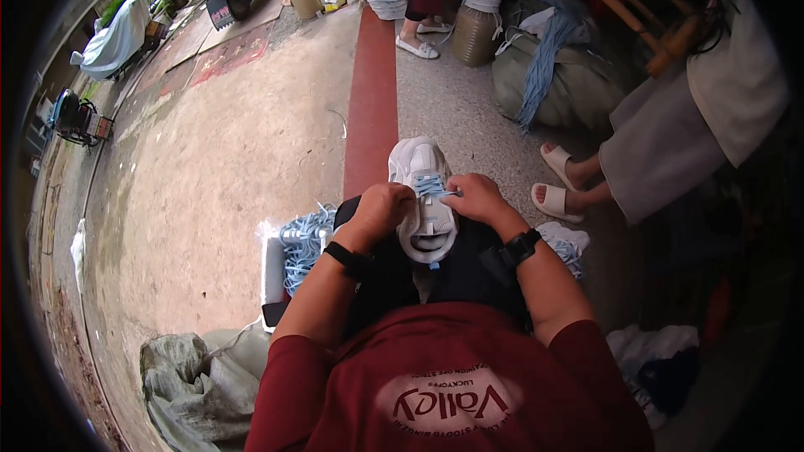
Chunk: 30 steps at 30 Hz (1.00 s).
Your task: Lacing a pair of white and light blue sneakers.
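A white sneaker [416,155] rests between my knees, toe pointing away from me. Light blue shoelace [430,184] criss-crosses the upper part of its front, while the eyelets nearer its opening look unlaced. My left hand [385,209] is curled closed at the sneaker's left side, its fingertips at the lace; the bit of lace between them is mostly hidden. On the other side my right hand [480,200] pinches a blue lace end just off the sneaker's edge.
Left of my leg, a white box [273,268] stands by a heap of blue laces [308,243]. More white shoes [565,243] lie at my right. A person in white slides [557,201] is close on the right, near a big sack [544,84]. Another sack [188,385] slumps at lower left.
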Each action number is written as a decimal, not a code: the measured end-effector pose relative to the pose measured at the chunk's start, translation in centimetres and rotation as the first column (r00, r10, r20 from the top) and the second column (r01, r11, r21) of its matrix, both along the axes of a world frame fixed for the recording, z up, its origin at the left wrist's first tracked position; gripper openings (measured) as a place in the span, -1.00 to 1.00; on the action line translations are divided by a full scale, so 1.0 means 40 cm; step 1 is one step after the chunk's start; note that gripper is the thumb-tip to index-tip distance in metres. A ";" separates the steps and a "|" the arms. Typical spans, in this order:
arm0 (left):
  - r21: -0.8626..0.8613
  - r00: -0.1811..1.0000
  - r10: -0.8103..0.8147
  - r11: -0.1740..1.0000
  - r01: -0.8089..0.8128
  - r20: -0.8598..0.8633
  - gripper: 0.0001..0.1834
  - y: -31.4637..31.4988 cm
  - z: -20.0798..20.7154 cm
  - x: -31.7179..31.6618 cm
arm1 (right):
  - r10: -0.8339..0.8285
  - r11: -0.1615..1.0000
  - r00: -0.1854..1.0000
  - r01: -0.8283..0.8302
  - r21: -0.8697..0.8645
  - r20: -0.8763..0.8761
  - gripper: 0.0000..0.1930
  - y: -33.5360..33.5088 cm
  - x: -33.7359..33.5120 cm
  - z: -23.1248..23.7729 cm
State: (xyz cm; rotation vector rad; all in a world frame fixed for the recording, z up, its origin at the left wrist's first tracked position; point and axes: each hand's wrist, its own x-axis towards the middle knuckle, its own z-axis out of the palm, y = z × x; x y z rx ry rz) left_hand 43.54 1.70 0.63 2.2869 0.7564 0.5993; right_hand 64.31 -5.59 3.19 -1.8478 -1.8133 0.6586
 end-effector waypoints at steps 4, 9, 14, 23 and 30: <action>0.068 0.994 0.080 0.994 -0.085 0.075 -0.96 0.030 0.042 0.025 | 0.030 1.000 0.932 -0.028 -0.012 0.361 -0.82 0.026 0.004 0.024; 0.066 0.994 0.081 0.994 -0.086 0.071 -0.95 0.043 0.015 -0.001 | 0.107 0.993 0.980 -0.095 0.076 -0.165 -0.88 0.017 0.024 -0.001; -0.319 0.981 0.153 0.942 -0.107 0.123 -0.96 0.048 -0.066 -0.155 | 0.064 0.990 0.991 -0.049 0.130 -0.114 -0.90 -0.076 0.106 -0.060; -0.685 0.756 0.640 0.492 -0.537 -0.133 -0.99 -0.021 -0.203 -0.742 | -0.397 0.916 0.883 0.363 -0.172 -0.252 -0.82 -0.408 0.453 -0.154; -0.557 0.492 0.774 0.221 -0.801 -0.400 -0.97 -0.176 -0.164 -1.051 | -0.528 0.830 0.841 0.540 -0.140 0.117 -0.82 -0.761 0.768 -0.270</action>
